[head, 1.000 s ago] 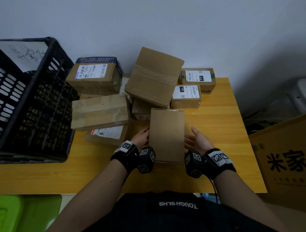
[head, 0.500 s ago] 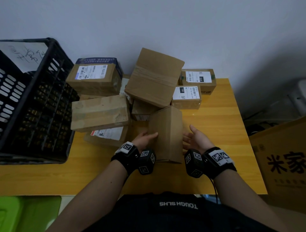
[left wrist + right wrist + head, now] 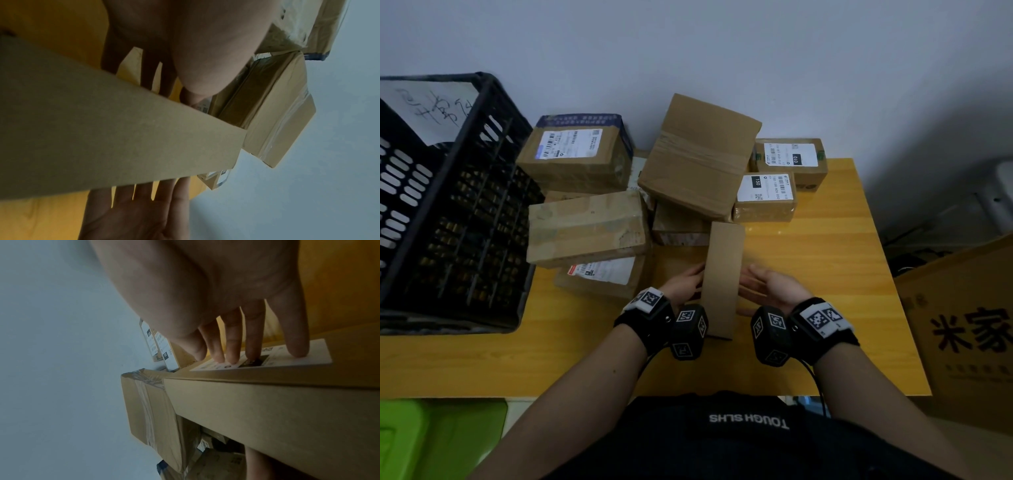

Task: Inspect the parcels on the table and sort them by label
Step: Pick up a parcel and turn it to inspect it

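A flat brown parcel point(image 3: 722, 274) stands on its long edge on the yellow table point(image 3: 832, 274), between my two hands. My left hand point(image 3: 685, 284) lies against its plain left face with straight fingers point(image 3: 154, 73). My right hand point(image 3: 770, 284) is open against the right face, its fingertips point(image 3: 252, 337) resting on a white shipping label point(image 3: 277, 358). The label's print is too slanted to read. In the left wrist view the parcel point(image 3: 123, 138) fills the middle, with my right hand's palm point(image 3: 133, 211) beyond it.
A heap of parcels sits behind: a large tilted plain box point(image 3: 698, 157), labelled boxes marked 150 point(image 3: 765, 197) and 010 point(image 3: 789, 157), and a taped box point(image 3: 585, 228). A black crate point(image 3: 448, 205) stands left, a printed carton point(image 3: 969, 325) right, a green bin point(image 3: 431, 438) below.
The parcel lay flat with its plain face up; both hands have tipped it up onto its long edge, and its labelled face now points right.
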